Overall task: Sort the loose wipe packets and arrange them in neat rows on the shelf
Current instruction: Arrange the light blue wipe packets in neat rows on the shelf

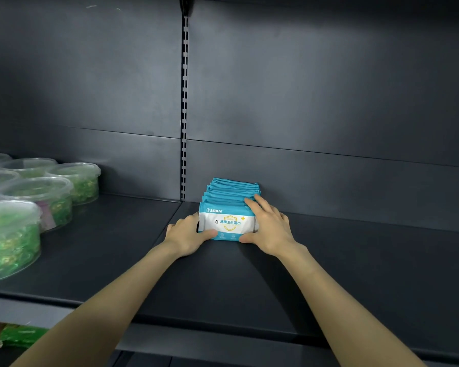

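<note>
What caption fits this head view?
Left hand and right hand hold a row of blue-and-white wipe packets on a dark shelf.

Dark grey back panels [329, 88] meet at a slotted upright [184, 102] (softly lit).

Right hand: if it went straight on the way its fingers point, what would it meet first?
The row of wipe packets: the right hand holds it, fingers over the top edges. Behind the row stands the back panel, which the row seems to reach, though depth is unclear.
</note>
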A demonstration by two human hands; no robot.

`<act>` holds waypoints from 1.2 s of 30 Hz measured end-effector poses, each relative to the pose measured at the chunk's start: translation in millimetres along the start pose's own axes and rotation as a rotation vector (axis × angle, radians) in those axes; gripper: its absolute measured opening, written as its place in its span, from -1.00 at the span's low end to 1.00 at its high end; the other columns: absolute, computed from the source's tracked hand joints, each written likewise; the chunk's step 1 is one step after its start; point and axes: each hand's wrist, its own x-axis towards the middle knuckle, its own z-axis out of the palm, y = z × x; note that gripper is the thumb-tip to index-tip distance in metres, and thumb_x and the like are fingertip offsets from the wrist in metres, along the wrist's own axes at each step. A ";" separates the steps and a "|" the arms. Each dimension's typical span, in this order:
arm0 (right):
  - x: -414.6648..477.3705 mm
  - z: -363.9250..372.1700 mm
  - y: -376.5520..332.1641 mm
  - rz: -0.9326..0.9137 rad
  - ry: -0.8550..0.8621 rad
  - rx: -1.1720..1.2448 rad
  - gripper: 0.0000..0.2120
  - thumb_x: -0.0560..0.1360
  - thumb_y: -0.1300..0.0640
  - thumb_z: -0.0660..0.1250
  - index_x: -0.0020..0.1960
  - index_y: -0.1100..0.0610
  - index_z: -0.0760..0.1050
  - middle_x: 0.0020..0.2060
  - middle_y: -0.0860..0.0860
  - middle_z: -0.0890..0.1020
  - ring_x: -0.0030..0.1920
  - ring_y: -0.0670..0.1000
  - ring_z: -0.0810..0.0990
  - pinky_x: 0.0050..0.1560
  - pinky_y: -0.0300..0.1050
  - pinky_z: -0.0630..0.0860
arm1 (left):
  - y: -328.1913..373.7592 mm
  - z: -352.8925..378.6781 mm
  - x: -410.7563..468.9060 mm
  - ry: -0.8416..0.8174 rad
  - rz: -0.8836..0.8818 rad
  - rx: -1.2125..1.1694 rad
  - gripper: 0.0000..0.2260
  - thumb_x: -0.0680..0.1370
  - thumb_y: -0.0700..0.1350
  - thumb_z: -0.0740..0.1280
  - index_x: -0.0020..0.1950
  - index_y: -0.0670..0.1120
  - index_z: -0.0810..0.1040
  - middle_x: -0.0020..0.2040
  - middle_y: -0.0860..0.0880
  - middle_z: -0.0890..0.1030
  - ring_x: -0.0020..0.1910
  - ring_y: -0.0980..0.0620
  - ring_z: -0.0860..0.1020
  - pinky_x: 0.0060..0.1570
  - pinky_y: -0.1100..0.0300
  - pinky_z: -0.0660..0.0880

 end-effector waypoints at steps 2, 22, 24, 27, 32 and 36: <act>-0.8 -1.0 -0.7 0.001 -0.006 -0.007 -0.12 0.42 -0.03 0.45 0.55 -0.05 -0.02 0.55 -0.07 -0.03 0.52 0.05 0.01 0.47 0.07 -0.02 | -0.7 -1.0 1.0 -0.019 -0.012 -0.034 -0.59 0.54 0.09 0.32 0.38 0.11 0.38 0.26 0.09 0.53 0.28 -0.02 0.45 0.34 -0.06 0.28; -44.4 -51.0 -35.4 0.054 0.169 -0.004 -0.43 0.53 0.03 0.32 0.47 0.11 0.22 0.49 0.08 0.15 0.44 0.14 0.16 0.39 0.05 0.22 | 42.4 -54.4 -50.3 0.215 0.069 0.179 -0.51 0.58 0.01 0.25 0.48 -0.05 0.24 0.37 -0.08 0.41 0.35 -0.11 0.35 0.29 -0.04 0.24; -63.9 -56.0 -43.4 0.034 0.209 -0.028 -0.47 0.55 0.04 0.31 0.46 0.12 0.25 0.47 0.07 0.20 0.43 0.13 0.20 0.37 0.03 0.27 | 47.0 -59.8 -70.6 0.259 0.173 0.302 -0.52 0.58 0.02 0.23 0.48 -0.04 0.24 0.37 -0.07 0.41 0.36 -0.10 0.32 0.31 -0.01 0.20; -99.2 -59.6 -54.3 0.018 0.243 -0.054 -0.50 0.55 0.03 0.30 0.44 0.13 0.28 0.45 0.06 0.24 0.40 0.11 0.23 0.33 0.00 0.30 | 50.9 -64.8 -104.7 0.345 0.326 0.376 -0.53 0.58 0.02 0.23 0.46 -0.04 0.27 0.37 -0.04 0.41 0.38 -0.07 0.30 0.34 0.03 0.12; -166.4 -55.1 -68.8 0.004 0.265 -0.068 -0.52 0.55 0.02 0.30 0.41 0.13 0.31 0.44 0.06 0.26 0.38 0.10 0.25 0.29 -0.03 0.32 | 48.0 -59.9 -166.9 0.482 0.495 0.355 -0.57 0.51 0.03 0.26 0.34 -0.12 0.44 0.20 -0.09 0.54 0.27 -0.10 0.43 0.30 0.01 0.15; -222.0 -37.9 -71.8 -0.014 0.240 -0.070 -0.51 0.55 0.03 0.30 0.42 0.14 0.32 0.45 0.08 0.26 0.39 0.11 0.24 0.30 -0.03 0.29 | 39.2 -36.7 -218.6 0.482 0.510 0.338 -0.53 0.47 0.09 0.16 0.27 -0.14 0.48 0.14 -0.08 0.57 0.24 -0.09 0.45 0.28 -0.03 0.18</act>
